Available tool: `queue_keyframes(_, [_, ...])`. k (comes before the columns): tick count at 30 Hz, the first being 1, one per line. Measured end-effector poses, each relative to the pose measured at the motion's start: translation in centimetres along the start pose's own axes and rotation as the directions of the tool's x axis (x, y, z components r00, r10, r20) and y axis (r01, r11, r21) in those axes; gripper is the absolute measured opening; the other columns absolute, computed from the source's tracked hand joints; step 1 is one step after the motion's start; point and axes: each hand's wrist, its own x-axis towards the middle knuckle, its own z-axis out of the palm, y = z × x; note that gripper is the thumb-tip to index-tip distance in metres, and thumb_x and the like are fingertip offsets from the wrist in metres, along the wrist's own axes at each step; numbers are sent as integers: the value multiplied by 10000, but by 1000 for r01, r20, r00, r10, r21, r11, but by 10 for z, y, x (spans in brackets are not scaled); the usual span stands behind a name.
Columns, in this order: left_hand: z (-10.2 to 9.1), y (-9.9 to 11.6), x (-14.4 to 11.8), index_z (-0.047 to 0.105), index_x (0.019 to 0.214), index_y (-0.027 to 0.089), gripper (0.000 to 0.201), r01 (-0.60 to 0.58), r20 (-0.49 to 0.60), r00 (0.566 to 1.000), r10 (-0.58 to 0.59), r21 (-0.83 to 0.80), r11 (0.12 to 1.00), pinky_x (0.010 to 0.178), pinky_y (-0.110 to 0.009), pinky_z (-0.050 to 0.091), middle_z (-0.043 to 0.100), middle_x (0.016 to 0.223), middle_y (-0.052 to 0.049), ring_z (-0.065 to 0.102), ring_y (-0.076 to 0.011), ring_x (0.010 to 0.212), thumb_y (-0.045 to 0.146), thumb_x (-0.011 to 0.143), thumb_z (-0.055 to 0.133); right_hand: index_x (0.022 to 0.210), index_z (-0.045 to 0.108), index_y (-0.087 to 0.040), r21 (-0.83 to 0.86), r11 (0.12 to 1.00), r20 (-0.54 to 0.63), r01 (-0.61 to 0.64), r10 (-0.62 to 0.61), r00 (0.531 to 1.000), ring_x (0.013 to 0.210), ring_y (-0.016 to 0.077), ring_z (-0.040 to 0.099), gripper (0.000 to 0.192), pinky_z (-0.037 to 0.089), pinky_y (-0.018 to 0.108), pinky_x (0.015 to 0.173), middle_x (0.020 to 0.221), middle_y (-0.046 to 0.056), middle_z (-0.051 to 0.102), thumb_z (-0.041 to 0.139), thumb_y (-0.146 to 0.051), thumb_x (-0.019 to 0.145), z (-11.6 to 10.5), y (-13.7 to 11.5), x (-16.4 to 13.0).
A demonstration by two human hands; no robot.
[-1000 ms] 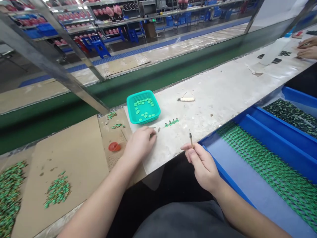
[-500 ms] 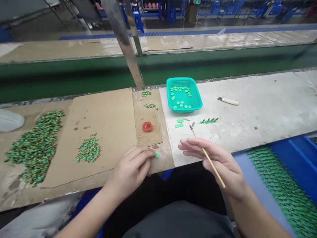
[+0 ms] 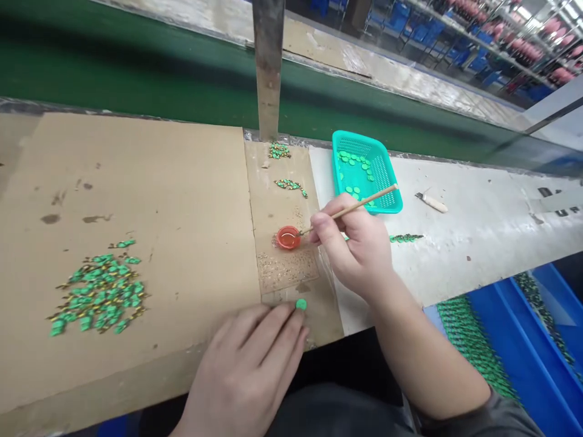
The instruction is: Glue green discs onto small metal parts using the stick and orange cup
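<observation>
My right hand [image 3: 355, 249] pinches a thin paintbrush [image 3: 364, 203] with a light wooden handle. Its dark tip is at the rim of a small red dish [image 3: 288, 238], which seems to hold a clear liquid. Closer to me, my left hand [image 3: 255, 358] is closed, its fingertips on a round green disc [image 3: 301, 304] at the cardboard. How the thumb meets the disc is hidden. Beyond the right hand stands a teal basket [image 3: 392, 206] with several green discs [image 3: 355, 159]. A row of small green-and-brown pieces [image 3: 405, 238] lies to the right, partly covered by my wrist.
On the left cardboard [image 3: 195, 200] lies a pile of small green pieces [image 3: 102, 291]. Two smaller clusters [image 3: 279, 150] sit beyond the dish. A white-handled knife [image 3: 432, 203] rests on the right. A metal post [image 3: 268, 79] rises behind. Blue trays [image 3: 505, 328] stand at lower right.
My right hand has moved left and turned, bringing the brush tip to the red dish. My left hand stays by the green disc, its back now turned up. The camera view has shifted and tilted.
</observation>
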Motion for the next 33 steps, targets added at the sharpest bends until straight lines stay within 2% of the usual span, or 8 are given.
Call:
queue_keyframes(2, [2, -4, -6, 817, 1185, 283, 329, -68, 36, 997, 67, 25, 997, 717, -469, 670, 861, 1275, -73, 827, -293, 981, 115, 1040, 574, 888, 652, -253, -82, 994, 34, 75, -72, 997, 746, 124, 745, 296, 600, 274, 727, 874, -14, 781, 618, -290, 1181, 7, 3, 3])
queue_keyframes(6, [9, -10, -15, 846, 1172, 268, 312, -96, 32, 995, 94, 74, 993, 714, -487, 677, 854, 1327, -79, 822, -306, 991, 128, 1005, 623, 869, 619, -250, -184, 967, 102, 176, -159, 982, 713, 118, 703, 318, 559, 260, 695, 826, -23, 746, 613, -265, 1186, 14, 7, 5])
queue_keyframes(9, [13, -9, -20, 851, 1159, 235, 277, -110, 17, 994, 109, 105, 988, 720, -487, 645, 843, 1358, -93, 803, -298, 988, 161, 1040, 612, 876, 616, -245, -215, 957, 108, 194, -174, 979, 702, 112, 682, 314, 539, 253, 684, 816, -28, 729, 603, -243, 1189, 16, 8, 5])
queue_keyframes(13, [17, -3, -25, 835, 1209, 202, 224, -38, -34, 999, 42, 92, 995, 820, -489, 584, 836, 1353, -74, 769, -291, 1055, 175, 1062, 668, 871, 623, -234, -213, 952, 102, 221, -203, 974, 693, 106, 676, 314, 528, 243, 673, 810, -31, 727, 612, -240, 1185, 16, 9, 4])
queue_keyframes(21, [21, 0, -28, 826, 1257, 152, 225, -28, -34, 999, 30, 75, 997, 892, -513, 518, 829, 1366, -89, 731, -309, 1093, 171, 1064, 712, 881, 622, -233, -213, 949, 70, 231, -221, 973, 702, 103, 694, 303, 529, 242, 671, 808, -32, 729, 633, -244, 1183, 16, 8, 5])
queue_keyframes(27, [16, 3, -26, 815, 1302, 107, 273, -17, -40, 999, 18, 41, 999, 905, -538, 517, 815, 1379, -127, 719, -347, 1093, 161, 1054, 714, 1043, 659, -225, -109, 965, -102, 237, -248, 963, 705, 156, 710, 153, 573, 311, 647, 826, -2, 712, 627, -263, 1188, 3, -7, -45])
queue_keyframes(31, [16, 5, -26, 816, 1303, 104, 289, -17, -36, 999, 17, -6, 1000, 918, -556, 500, 816, 1394, -133, 712, -375, 1138, 202, 1109, 626, 1030, 646, -188, -124, 960, -25, 250, -254, 967, 619, 145, 638, 220, 546, 301, 558, 754, -5, 665, 557, -270, 1213, 7, -18, -87])
queue_keyframes(33, [17, 6, -27, 813, 1320, 108, 313, -8, -60, 998, 7, -15, 1000, 912, -558, 493, 817, 1401, -128, 712, -380, 1154, 221, 1135, 587, 984, 632, -189, -148, 961, -42, 232, -241, 970, 595, 133, 613, 266, 531, 293, 544, 734, -13, 645, 546, -278, 1219, 12, -20, -98])
